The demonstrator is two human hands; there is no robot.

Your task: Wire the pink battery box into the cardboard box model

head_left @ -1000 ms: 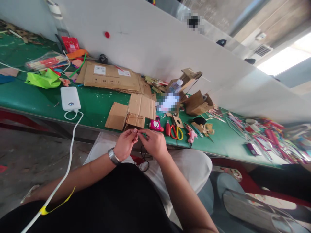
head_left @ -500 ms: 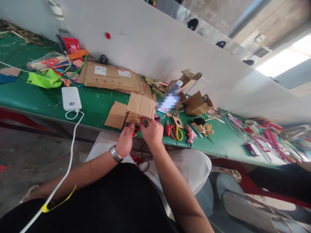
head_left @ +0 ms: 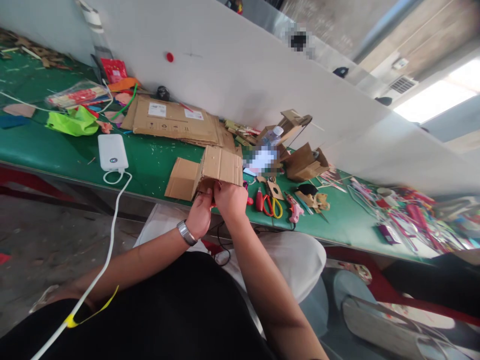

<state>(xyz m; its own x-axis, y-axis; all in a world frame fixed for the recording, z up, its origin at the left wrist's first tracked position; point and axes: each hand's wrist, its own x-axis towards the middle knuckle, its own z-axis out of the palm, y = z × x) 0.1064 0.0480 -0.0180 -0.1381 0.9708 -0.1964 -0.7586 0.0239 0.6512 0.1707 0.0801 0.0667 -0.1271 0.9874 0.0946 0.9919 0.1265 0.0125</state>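
– So, what takes up most of the view?
– Behind everything, a white partition wall (head_left: 243,65) runs the length of a green worktop (head_left: 150,167). Flat against the wall's foot lies a flattened carton (head_left: 172,120) with white labels on it.

– And the piece being handled?
– That is a folded cardboard box (head_left: 219,167), smaller than the carton. It sits at the near edge of the worktop, its top panel tilted up, with a loose flap spread out to its left.

– Who has hold of it?
– Both hands of the person wearing the camera. The right hand (head_left: 229,197) has its grip closed over the box's near edge, fingers on top. The left hand (head_left: 200,212) touches the right one, its grip curled tight at the box's lower corner. Whether anything small is also pinched between the fingers, I cannot tell.

– What lies around them?
– To the left, well apart, a crumpled lime-green bag (head_left: 73,122). Nearer is a white power bank (head_left: 112,152), its white cable (head_left: 116,210) hanging off the worktop's edge. Just right of the hands are scissors (head_left: 272,205) with red and yellow handles, then a pink glue gun (head_left: 294,207).

– Anything smaller?
– Only a metal wristwatch (head_left: 186,232) on the left wrist.
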